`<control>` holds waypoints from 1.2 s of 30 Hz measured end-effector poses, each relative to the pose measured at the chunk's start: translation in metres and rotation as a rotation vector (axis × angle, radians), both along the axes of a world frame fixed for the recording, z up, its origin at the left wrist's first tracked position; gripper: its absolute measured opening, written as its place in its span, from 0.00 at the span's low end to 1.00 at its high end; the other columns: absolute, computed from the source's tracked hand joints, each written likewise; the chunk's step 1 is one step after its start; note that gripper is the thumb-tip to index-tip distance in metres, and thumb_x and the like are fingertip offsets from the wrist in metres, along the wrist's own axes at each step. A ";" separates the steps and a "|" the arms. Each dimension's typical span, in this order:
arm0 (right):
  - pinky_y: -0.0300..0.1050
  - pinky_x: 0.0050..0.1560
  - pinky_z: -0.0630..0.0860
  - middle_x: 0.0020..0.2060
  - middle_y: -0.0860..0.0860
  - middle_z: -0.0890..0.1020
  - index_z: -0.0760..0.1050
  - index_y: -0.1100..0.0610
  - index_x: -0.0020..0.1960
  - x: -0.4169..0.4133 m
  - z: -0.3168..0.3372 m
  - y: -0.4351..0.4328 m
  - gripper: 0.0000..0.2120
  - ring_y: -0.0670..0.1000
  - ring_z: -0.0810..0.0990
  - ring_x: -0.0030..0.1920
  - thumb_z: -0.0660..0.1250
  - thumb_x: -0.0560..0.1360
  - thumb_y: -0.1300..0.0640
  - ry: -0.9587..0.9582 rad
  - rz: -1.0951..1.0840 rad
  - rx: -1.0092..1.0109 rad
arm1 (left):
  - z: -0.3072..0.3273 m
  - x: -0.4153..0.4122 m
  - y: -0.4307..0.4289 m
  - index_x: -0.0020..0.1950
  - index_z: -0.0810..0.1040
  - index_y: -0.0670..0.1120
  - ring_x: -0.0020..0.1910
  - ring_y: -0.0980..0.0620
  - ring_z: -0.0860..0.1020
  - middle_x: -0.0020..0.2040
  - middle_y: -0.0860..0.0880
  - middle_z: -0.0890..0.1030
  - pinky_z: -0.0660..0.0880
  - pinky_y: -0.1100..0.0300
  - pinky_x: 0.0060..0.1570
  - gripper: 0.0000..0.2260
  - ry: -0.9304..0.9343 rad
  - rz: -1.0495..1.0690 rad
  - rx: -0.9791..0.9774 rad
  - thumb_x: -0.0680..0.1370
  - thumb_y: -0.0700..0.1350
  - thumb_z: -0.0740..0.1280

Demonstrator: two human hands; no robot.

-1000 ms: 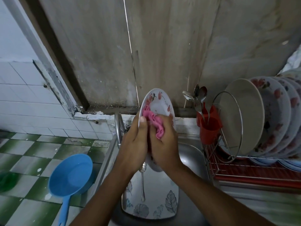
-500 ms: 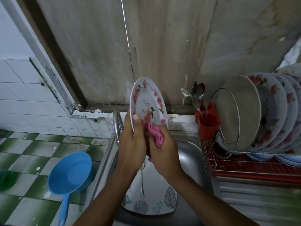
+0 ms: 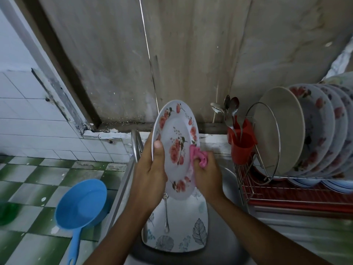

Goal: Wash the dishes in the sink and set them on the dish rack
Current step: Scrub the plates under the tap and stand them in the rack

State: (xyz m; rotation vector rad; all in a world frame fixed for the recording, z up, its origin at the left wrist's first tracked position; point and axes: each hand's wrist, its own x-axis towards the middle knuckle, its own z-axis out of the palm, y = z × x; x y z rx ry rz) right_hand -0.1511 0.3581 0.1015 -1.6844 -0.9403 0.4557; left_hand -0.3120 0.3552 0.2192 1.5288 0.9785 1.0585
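Over sink [image 3: 228, 178], plate [image 3: 175, 142] upright, face rightward; left hand [image 3: 150, 175] gripping rim, right hand [image 3: 207, 178] seemingly pinching cloth [image 3: 198, 156].

The left hand [image 3: 150, 169] holds a flowery plate [image 3: 176, 148] over the sink [image 3: 229, 180]. The right hand [image 3: 207, 175] rubs a pink cloth [image 3: 198, 155] on its right edge.

A stained grey plaster wall [image 3: 191, 54] rose behind, dimly lit, with a thin pale wire [image 3: 148, 54] running down it. To the left stood a white-tiled wall [image 3: 38, 127], edged by a slanting dark wooden frame [image 3: 62, 60]. Below lay a green-and-white chequered tile floor [image 3: 38, 180].
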 end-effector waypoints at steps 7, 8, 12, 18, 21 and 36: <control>0.39 0.38 0.73 0.38 0.47 0.78 0.70 0.52 0.53 -0.001 0.076 0.059 0.02 0.46 0.79 0.37 0.59 0.84 0.55 0.178 -0.151 0.110 | -0.015 -0.010 -0.016 0.68 0.68 0.76 0.58 0.70 0.79 0.57 0.70 0.81 0.77 0.61 0.61 0.16 0.216 -0.105 -0.040 0.82 0.64 0.51; 0.34 0.35 0.72 0.38 0.46 0.78 0.70 0.52 0.53 -0.015 0.089 0.056 0.02 0.41 0.78 0.35 0.60 0.84 0.55 0.200 -0.098 0.177 | -0.016 -0.009 -0.014 0.70 0.66 0.76 0.59 0.70 0.78 0.58 0.70 0.80 0.76 0.60 0.63 0.17 0.228 -0.098 -0.033 0.82 0.65 0.50; 0.32 0.39 0.73 0.41 0.44 0.80 0.72 0.45 0.50 -0.058 0.096 0.027 0.05 0.38 0.79 0.38 0.64 0.82 0.55 0.143 0.132 0.329 | -0.014 -0.013 0.000 0.75 0.62 0.73 0.67 0.65 0.74 0.68 0.64 0.77 0.73 0.55 0.68 0.19 0.216 -0.045 0.021 0.84 0.64 0.48; 0.38 0.38 0.74 0.40 0.46 0.79 0.71 0.44 0.46 -0.034 0.098 0.039 0.08 0.45 0.80 0.39 0.63 0.83 0.53 0.184 -0.019 0.274 | -0.012 -0.009 -0.010 0.74 0.62 0.75 0.50 0.82 0.73 0.47 0.80 0.77 0.68 0.83 0.46 0.20 0.260 -0.087 -0.006 0.82 0.65 0.48; 0.39 0.39 0.76 0.40 0.47 0.80 0.72 0.44 0.47 -0.050 0.103 0.029 0.07 0.44 0.80 0.38 0.65 0.82 0.54 0.036 0.174 0.365 | -0.013 -0.009 0.001 0.75 0.62 0.73 0.55 0.77 0.75 0.54 0.76 0.78 0.73 0.72 0.55 0.20 0.199 -0.040 0.003 0.83 0.64 0.48; 0.32 0.41 0.76 0.46 0.44 0.81 0.76 0.50 0.53 -0.020 0.009 -0.022 0.06 0.44 0.81 0.45 0.68 0.78 0.50 -0.125 0.329 -0.044 | -0.015 -0.005 0.026 0.63 0.75 0.62 0.48 0.57 0.86 0.50 0.57 0.87 0.84 0.57 0.45 0.17 0.015 0.062 -0.167 0.81 0.63 0.52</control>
